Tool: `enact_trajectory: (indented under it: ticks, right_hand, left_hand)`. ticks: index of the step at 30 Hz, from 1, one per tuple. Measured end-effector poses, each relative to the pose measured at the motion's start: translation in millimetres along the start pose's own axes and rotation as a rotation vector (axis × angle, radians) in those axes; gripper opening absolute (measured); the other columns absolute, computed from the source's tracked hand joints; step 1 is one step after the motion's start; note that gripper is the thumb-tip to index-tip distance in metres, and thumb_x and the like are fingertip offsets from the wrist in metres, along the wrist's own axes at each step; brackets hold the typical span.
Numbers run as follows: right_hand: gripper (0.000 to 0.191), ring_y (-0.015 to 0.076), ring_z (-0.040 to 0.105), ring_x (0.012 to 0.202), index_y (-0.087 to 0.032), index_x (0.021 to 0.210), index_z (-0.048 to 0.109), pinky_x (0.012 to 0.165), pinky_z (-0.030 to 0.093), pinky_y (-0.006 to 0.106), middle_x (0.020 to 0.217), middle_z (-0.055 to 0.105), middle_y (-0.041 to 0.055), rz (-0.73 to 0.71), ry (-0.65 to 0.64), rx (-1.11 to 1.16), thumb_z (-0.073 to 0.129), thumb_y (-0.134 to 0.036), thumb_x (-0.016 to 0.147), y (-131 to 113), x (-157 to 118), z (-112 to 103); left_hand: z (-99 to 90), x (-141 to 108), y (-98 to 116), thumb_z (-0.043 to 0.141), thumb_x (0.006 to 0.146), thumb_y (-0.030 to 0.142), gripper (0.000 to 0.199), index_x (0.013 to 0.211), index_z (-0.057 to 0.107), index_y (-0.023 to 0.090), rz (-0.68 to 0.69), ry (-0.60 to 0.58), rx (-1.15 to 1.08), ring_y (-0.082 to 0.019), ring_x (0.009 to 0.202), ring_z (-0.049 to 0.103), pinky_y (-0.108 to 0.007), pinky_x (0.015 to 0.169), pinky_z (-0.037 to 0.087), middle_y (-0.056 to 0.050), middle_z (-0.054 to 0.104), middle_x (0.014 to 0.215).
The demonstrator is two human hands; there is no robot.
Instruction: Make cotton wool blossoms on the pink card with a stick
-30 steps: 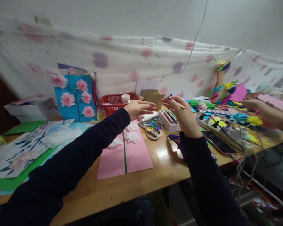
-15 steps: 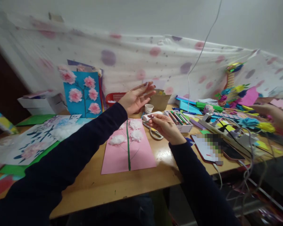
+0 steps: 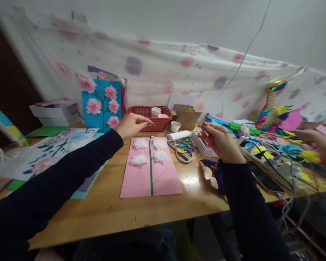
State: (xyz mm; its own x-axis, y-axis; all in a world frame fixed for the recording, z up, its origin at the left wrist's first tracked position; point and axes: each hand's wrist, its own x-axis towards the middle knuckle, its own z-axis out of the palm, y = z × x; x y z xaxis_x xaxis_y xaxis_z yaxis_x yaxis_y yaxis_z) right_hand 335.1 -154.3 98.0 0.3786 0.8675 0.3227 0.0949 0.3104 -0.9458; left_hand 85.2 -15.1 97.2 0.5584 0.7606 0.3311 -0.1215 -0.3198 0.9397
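Pink paper [image 3: 165, 181] lies flat on the table, bearing a green stem line and several white fluffy tufts [image 3: 139, 160]. My left hand [image 3: 133, 125] hovers above the paper's upper left corner, thumb and fingers pinched together; what they hold, if anything, is too small to name. To the right, my right hand [image 3: 220, 141] is raised near the marker box [image 3: 205, 145], its fingers closed on a thin stick [image 3: 199, 125]. Scissors [image 3: 184, 156] rest right of the paper, and a blue glue gun [image 3: 213, 166] lies partly behind my right wrist.
Behind stand a red basket [image 3: 148, 124] with paper cups and a blue flower picture [image 3: 100, 108]. A power strip [image 3: 263, 157] with cables, a phone [image 3: 264, 177] and paper flowers lie right. Another person's hand [image 3: 315, 137] shows at the far right.
My left hand has lowered, moved left and closed from spread fingers. My right hand has moved right. The red basket, scissors and glue gun show more fully. The view has shifted slightly.
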Motion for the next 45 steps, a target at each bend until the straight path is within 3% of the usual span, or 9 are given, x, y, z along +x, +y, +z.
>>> enact_trajectory:
  ticks: [3, 6, 14, 17, 24, 29, 33, 40, 45]
  right_hand:
    - [0.014, 0.0131, 0.065, 0.07, -0.02, 0.078, 0.066, 0.075, 0.054, 0.029, 0.073, 0.067, 0.0016, 0.012, -0.054, 0.093, 0.068, -0.033, 0.073, -5, -3, 2]
    - [0.015, 0.0196, 0.066, 0.095, -0.021, 0.086, 0.065, 0.093, 0.048, 0.039, 0.096, 0.07, 0.0058, -0.023, -0.12, 0.101, 0.065, -0.032, 0.076, -8, -8, 4]
    - [0.021, 0.0244, 0.059, 0.11, -0.021, 0.091, 0.064, 0.099, 0.043, 0.046, 0.109, 0.068, 0.0075, 0.026, -0.238, 0.171, 0.065, -0.036, 0.075, -6, -19, 10]
    - [0.026, 0.025, 0.061, 0.106, -0.02, 0.09, 0.065, 0.097, 0.044, 0.046, 0.103, 0.07, 0.0089, 0.054, -0.232, 0.139, 0.062, -0.043, 0.077, -4, -22, 10]
    - [0.033, 0.023, 0.068, 0.086, -0.017, 0.09, 0.067, 0.083, 0.052, 0.04, 0.088, 0.072, 0.0102, 0.133, -0.268, -0.108, 0.061, -0.047, 0.078, -11, -35, 0]
    - [0.025, 0.0207, 0.066, 0.081, -0.019, 0.077, 0.066, 0.077, 0.052, 0.034, 0.08, 0.07, 0.0054, -0.046, -0.029, -0.558, 0.065, -0.044, 0.076, -27, -51, -20]
    - [0.022, 0.0223, 0.065, 0.084, -0.021, 0.073, 0.058, 0.072, 0.053, 0.035, 0.088, 0.068, 0.0057, -0.163, -0.011, -0.506, 0.07, -0.039, 0.071, -29, -66, -29]
    - [0.023, 0.0228, 0.064, 0.09, -0.022, 0.088, 0.059, 0.081, 0.052, 0.041, 0.094, 0.067, 0.007, -0.215, -0.083, -0.424, 0.07, -0.034, 0.072, -8, -74, -7]
    - [0.033, 0.027, 0.061, 0.097, -0.024, 0.097, 0.06, 0.087, 0.046, 0.047, 0.103, 0.065, 0.0078, -0.349, 0.0, -0.659, 0.072, -0.035, 0.069, 15, -67, 9]
  left_hand:
    - [30.4, -4, 4, 0.058, 0.079, 0.018, 0.009, 0.079, 0.066, 0.014, -0.121, -0.065, -0.075, -0.023, 0.093, 0.064, -0.044, 0.095, 0.043, -0.007, 0.07, 0.087]
    - [68.5, -4, 4, 0.05, 0.086, 0.018, 0.013, 0.08, 0.06, 0.013, -0.283, -0.098, -0.209, -0.017, 0.082, 0.066, -0.039, 0.09, 0.046, -0.01, 0.07, 0.086]
    - [127.1, -5, -9, 0.048, 0.076, -0.003, 0.017, 0.077, 0.051, 0.014, -0.516, -0.331, -0.685, -0.015, 0.074, 0.066, -0.043, 0.087, 0.047, -0.002, 0.063, 0.074]
    - [131.9, -6, -11, 0.052, 0.075, -0.002, 0.013, 0.075, 0.056, 0.01, -0.47, -0.439, -0.659, -0.014, 0.071, 0.066, -0.038, 0.087, 0.047, -0.005, 0.064, 0.073]
    - [126.2, -10, -17, 0.064, 0.076, 0.014, 0.01, 0.067, 0.063, 0.01, -0.45, -0.474, -0.242, -0.013, 0.052, 0.062, -0.036, 0.072, 0.052, -0.005, 0.065, 0.057]
    - [113.8, -11, -18, 0.058, 0.083, 0.015, 0.011, 0.075, 0.064, 0.01, -0.485, -0.434, -0.348, -0.014, 0.061, 0.066, -0.032, 0.073, 0.052, -0.009, 0.07, 0.07]
    - [106.9, -9, -19, 0.05, 0.088, 0.016, 0.014, 0.081, 0.062, 0.01, -0.47, -0.425, -0.501, -0.015, 0.073, 0.069, -0.035, 0.083, 0.05, -0.013, 0.072, 0.084]
    - [110.7, -18, -8, 0.036, 0.088, 0.002, 0.023, 0.087, 0.058, 0.008, -0.555, -0.306, -0.722, -0.017, 0.082, 0.068, -0.032, 0.087, 0.048, -0.015, 0.069, 0.093]
    - [115.1, -27, -4, 0.038, 0.087, 0.003, 0.022, 0.094, 0.058, 0.008, -0.545, -0.306, -0.777, -0.016, 0.087, 0.067, -0.025, 0.078, 0.049, -0.015, 0.067, 0.098]
